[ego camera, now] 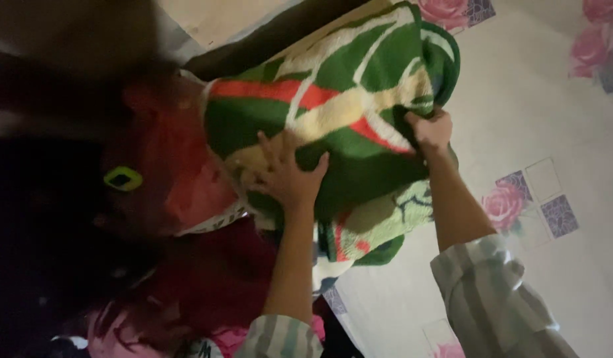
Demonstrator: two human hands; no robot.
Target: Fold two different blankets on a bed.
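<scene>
A thick folded blanket (346,99), green with red, cream and white leaf shapes, lies on top of a stack of textiles. My left hand (286,174) presses flat on its front face with fingers spread. My right hand (429,130) clutches the blanket's right edge, fingers curled into the fabric. Both forearms reach up from striped sleeves at the bottom of the view.
A red folded cloth (180,179) with a yellow-green oval patch (122,179) sits left of the blanket. Dark red and pink fabrics (213,285) lie below it. A wall (551,106) with pink rose and square tile patterns fills the right side. The left is dark.
</scene>
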